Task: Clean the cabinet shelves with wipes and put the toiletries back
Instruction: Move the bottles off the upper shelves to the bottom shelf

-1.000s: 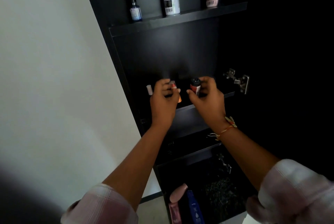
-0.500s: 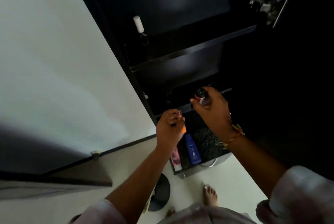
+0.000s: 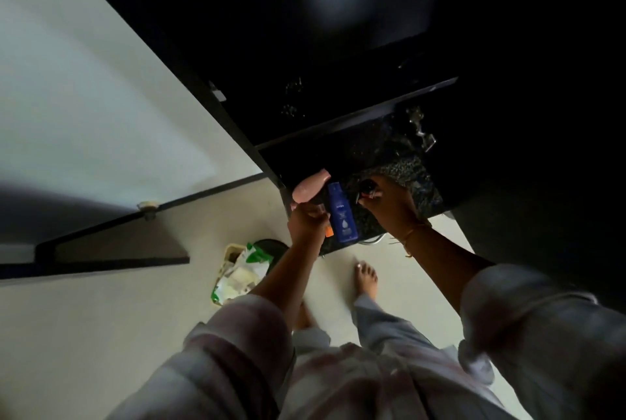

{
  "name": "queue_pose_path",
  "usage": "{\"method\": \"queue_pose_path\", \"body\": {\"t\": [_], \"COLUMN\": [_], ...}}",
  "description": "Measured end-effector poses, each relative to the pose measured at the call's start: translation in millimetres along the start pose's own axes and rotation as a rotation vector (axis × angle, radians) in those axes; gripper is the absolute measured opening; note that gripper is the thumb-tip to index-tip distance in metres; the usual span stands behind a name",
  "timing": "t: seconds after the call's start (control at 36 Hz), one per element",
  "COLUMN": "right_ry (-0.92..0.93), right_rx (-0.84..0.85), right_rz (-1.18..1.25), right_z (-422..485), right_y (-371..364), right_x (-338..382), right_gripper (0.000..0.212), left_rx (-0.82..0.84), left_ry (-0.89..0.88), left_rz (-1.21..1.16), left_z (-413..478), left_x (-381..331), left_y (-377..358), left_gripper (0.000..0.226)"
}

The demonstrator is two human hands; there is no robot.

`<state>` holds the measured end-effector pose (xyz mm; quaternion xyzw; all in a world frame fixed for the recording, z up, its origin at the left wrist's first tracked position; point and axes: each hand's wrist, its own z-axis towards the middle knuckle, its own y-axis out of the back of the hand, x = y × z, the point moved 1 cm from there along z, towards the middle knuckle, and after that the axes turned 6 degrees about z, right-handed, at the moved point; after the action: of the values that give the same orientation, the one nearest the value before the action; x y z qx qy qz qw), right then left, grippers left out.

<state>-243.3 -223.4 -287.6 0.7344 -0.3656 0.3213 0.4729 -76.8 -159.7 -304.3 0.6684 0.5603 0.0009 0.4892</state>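
Both hands have dropped to the bottom tray (image 3: 415, 173): your left hand (image 3: 307, 221) pinches an orange tube (image 3: 328, 232), your right hand (image 3: 389, 206) curls round a dark-capped bottle (image 3: 367, 188), and the blue bottle (image 3: 342, 214) lies lengthwise between them, just beside the left.

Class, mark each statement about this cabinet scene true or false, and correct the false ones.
1. The blue bottle lies between the left hand and the right hand. True.
2. The right hand is empty. False: it grips a small dark-capped bottle.
3. A green-and-white packet lies on the floor. True.
4. The pink bottle is right of the blue bottle. False: it is left of it.
5. The left hand grips an orange-tipped tube. True.
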Motion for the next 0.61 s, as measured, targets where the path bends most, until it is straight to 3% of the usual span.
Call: {"method": "queue_pose_path", "body": {"t": [0.28,0.61], "right_ry": [0.056,0.134], "right_rx": [0.134,0.17], "right_rz": [-0.088,-0.113], "right_z": [23,36], "right_y": [-16,-26], "right_x": [-29,-31], "right_gripper": [0.048,0.043], "left_rx": [-0.03,-0.098], "left_ry": [-0.083,-0.065], "left_rz": [0.169,0.177], "left_z": [18,29], "left_x": [8,12], "left_y": [-24,-34], "left_gripper": [0.021,0.02]}}
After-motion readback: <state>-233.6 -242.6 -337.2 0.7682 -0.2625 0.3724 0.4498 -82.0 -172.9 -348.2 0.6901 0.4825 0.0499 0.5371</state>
